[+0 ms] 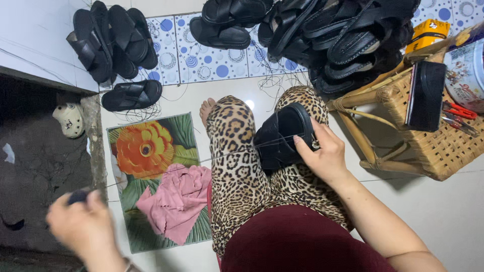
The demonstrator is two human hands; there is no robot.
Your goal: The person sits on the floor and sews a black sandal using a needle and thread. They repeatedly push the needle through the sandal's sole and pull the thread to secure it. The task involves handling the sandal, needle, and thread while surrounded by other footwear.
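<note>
1. Head view looks down on a seated person in leopard-print trousers [237,166] and a dark red top, knees toward the middle of the frame.
2. The right hand [325,153], right of centre, grips a black sandal [282,136] resting on the knee; its fingers curl around the sandal's edge.
3. The left hand [83,224], lower left and blurred, is closed around a small dark tool [78,195], whose shape I cannot tell.
4. A thin thread [201,161] stretches taut from the left hand across the lap to the sandal.
5. A floral mat [151,151] lies on the floor left of the legs, with a pink cloth [176,199] crumpled on it.
6. Black sandals are heaped along the top of the frame: one group [113,40] at upper left, a larger pile [343,35] at upper right.
7. A wicker stool [428,136] at right carries a black block and red-handled scissors [459,111].
</note>
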